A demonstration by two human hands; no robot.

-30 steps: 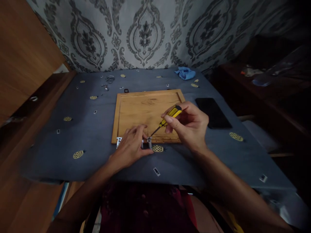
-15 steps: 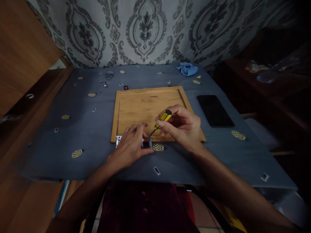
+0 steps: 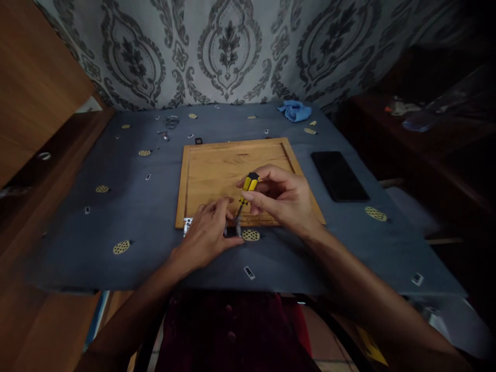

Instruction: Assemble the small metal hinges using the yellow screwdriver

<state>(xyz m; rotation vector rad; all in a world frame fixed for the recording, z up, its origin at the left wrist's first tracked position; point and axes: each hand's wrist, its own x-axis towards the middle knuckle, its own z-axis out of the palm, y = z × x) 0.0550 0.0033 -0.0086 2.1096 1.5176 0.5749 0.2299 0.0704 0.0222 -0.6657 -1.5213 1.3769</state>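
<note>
A framed wooden panel [image 3: 217, 170] lies flat on the cloth-covered table. At its near edge my left hand [image 3: 209, 222] is closed around a silver metal fitting [image 3: 238, 226], thumb at the front and fingers over the wood; the hand hides much of the fitting. Bright metal with holes [image 3: 187, 225] shows on the hand's other side, and I cannot tell whether it is the same piece. My right hand [image 3: 284, 199] grips a screwdriver [image 3: 250, 187] by its yellow and black handle. The tilted shaft points down, its tip at the fitting.
A black phone-like slab [image 3: 340, 175] lies right of the panel. At the back are a crumpled blue cloth [image 3: 295, 111], small metal pieces [image 3: 165, 136] and a small dark square piece [image 3: 199, 140]. A patterned curtain [image 3: 228, 51] hangs behind, and a wooden cabinet [image 3: 34, 77] stands left.
The screwdriver's handle has swung left and more upright as my right hand shifted left. My left hand stays on the fitting. The whole view has moved slightly.
</note>
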